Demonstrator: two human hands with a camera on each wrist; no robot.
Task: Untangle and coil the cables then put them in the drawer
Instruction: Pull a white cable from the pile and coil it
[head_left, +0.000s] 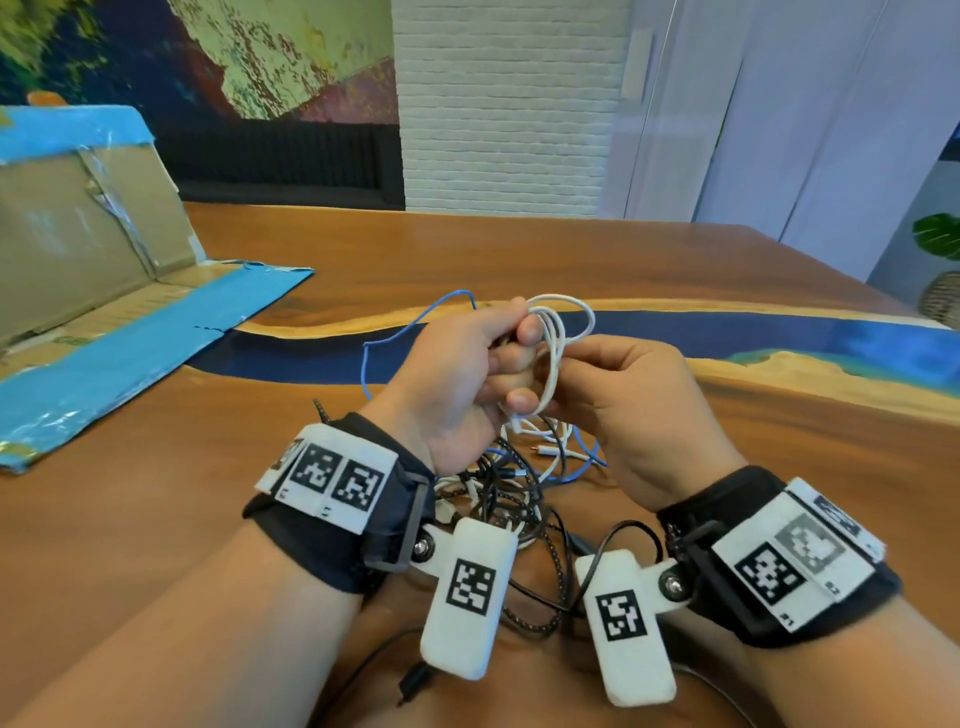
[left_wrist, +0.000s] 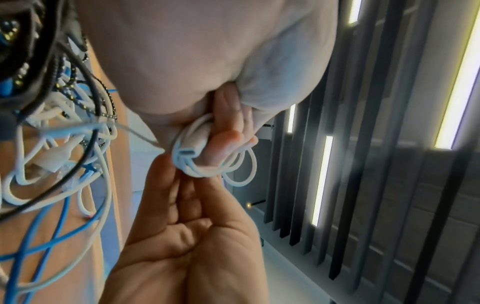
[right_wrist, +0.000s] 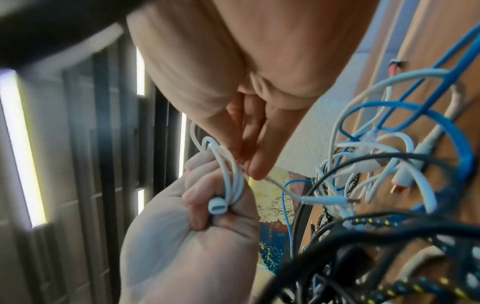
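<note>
At the far left, a flattened cardboard box (head_left: 93, 249) edged in blue tape is lying on the wooden table (head_left: 519, 249); no drawer is showing in any view. Moving right, the left hand (head_left: 457, 374) is hovering above the table with its fingers curled round a white cable (head_left: 558, 332) gathered into several loops, one plug end (right_wrist: 217, 206) sticking out between the clenched fingers. Just beside it, the right hand (head_left: 628, 395) is pinching a strand of the same cable at the coil, fingertips (right_wrist: 255, 172) pressed together on it. Below and between both wrists, the tangle of cables (head_left: 524, 493), black, braided, white and blue, is sitting on the table, and a thin blue wire (head_left: 395, 332) is arching up behind the left hand.

The step in hand looks like coiling the first cable, with most of the pile not yet sorted. The next move probably calls for feeding the remaining tail onto the loops while the left hand's grip is keeping them from springing apart.
</note>
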